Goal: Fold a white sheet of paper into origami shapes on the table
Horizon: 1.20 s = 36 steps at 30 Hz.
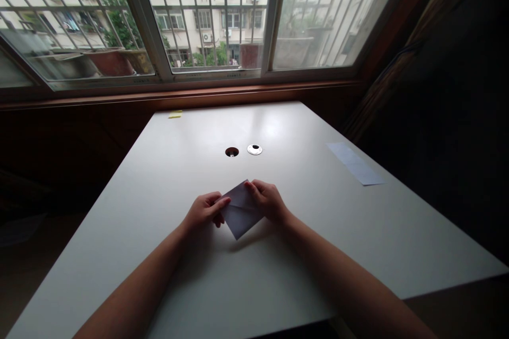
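A small folded sheet of paper [242, 212], greyish in the shade, is held tilted between my two hands just over the white table [191, 169]. A crease runs across its face. My left hand [207, 209] pinches the paper's left corner, thumb on top and fingers curled behind. At the upper right edge, my right hand [268, 198] grips it with the thumb on the near face. The right hand's other fingers are mostly hidden behind the paper. Below the sheet, a shadow falls on the tabletop.
Farther back, the tabletop has a round cable hole [231, 152] with a silver cover [255, 149] beside it. A white paper strip [355, 164] lies near the right edge. A yellow sticky note [175, 114] is at the far left corner. Beyond stands a barred window [214, 16].
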### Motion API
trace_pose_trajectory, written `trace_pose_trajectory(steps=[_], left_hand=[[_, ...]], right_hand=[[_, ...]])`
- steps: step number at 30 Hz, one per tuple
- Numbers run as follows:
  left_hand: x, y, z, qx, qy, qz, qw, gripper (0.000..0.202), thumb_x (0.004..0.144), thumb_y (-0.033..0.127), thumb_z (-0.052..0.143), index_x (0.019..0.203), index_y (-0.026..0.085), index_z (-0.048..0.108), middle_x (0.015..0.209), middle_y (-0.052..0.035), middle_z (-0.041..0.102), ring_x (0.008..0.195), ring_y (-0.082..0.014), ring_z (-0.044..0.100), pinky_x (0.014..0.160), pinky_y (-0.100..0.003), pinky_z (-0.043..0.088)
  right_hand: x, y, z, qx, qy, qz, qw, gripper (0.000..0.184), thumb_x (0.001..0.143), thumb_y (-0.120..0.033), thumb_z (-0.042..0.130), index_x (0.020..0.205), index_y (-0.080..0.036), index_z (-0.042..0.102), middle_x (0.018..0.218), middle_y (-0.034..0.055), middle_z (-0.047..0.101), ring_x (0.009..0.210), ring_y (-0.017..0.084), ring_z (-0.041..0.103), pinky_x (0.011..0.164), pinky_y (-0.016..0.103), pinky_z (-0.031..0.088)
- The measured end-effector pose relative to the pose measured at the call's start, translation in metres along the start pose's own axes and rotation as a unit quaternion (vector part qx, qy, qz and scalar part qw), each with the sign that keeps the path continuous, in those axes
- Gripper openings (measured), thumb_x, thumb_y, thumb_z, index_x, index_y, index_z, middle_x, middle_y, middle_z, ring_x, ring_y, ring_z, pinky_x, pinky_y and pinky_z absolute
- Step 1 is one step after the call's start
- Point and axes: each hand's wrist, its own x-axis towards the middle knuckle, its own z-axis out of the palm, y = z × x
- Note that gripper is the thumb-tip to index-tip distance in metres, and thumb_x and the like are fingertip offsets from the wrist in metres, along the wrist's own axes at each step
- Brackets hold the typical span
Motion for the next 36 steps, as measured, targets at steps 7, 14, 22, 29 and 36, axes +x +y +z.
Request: trace_pose_trajectory(steps=[7,14,22,29,36], left_hand=[[-0.001,0.002,-0.001,0.019,-0.008,-0.001,1.0,0.042,0.081,0.055,0.066,0.066,0.017,0.056,0.045,0.0008,0.058,0.036,-0.0107,0.053,0.036,-0.018,0.037],[-0.003,0.005,0.0,0.041,-0.002,-0.007,0.999,0.045,0.081,0.057,0.065,0.064,0.017,0.054,0.041,0.0028,0.055,0.034,-0.0085,0.047,0.037,-0.017,0.03],[0.004,-0.004,-0.006,0.055,0.02,0.052,0.997,0.04,0.081,0.051,0.068,0.067,0.015,0.058,0.054,0.0016,0.059,0.049,-0.0085,0.049,0.048,-0.019,0.033],[0.004,-0.005,-0.006,0.042,-0.071,0.046,0.995,0.04,0.081,0.045,0.07,0.105,0.013,0.066,0.097,-0.0098,0.071,0.081,-0.0205,0.066,0.065,-0.025,0.047],[0.005,-0.005,0.001,-0.084,-0.028,0.018,0.996,0.057,0.081,0.045,0.071,0.123,0.017,0.044,0.088,-0.0072,0.069,0.066,-0.0215,0.071,0.051,-0.026,0.051]], right_hand=[[0.0,0.0,0.002,0.09,0.009,0.028,0.996,0.036,0.084,-0.056,0.062,0.077,-0.021,0.058,0.067,-0.0007,0.058,0.064,0.015,0.051,0.059,0.027,0.038],[-0.001,-0.001,0.001,0.088,0.016,0.027,0.996,0.034,0.09,-0.051,0.055,0.08,-0.019,0.064,0.073,0.0017,0.063,0.068,0.016,0.056,0.061,0.026,0.041],[-0.002,-0.006,0.0,0.054,0.054,0.021,0.997,0.033,0.094,-0.048,0.051,0.08,-0.019,0.061,0.067,-0.0001,0.058,0.062,0.014,0.05,0.057,0.025,0.036],[0.0,-0.003,-0.001,0.104,0.101,0.054,0.988,0.035,0.093,-0.052,0.05,0.083,-0.02,0.06,0.069,-0.0001,0.056,0.064,0.014,0.049,0.056,0.025,0.037],[0.004,0.004,0.005,0.243,0.078,0.065,0.965,0.029,0.089,-0.048,0.058,0.097,-0.021,0.055,0.069,-0.0024,0.055,0.058,0.013,0.05,0.051,0.025,0.039]])
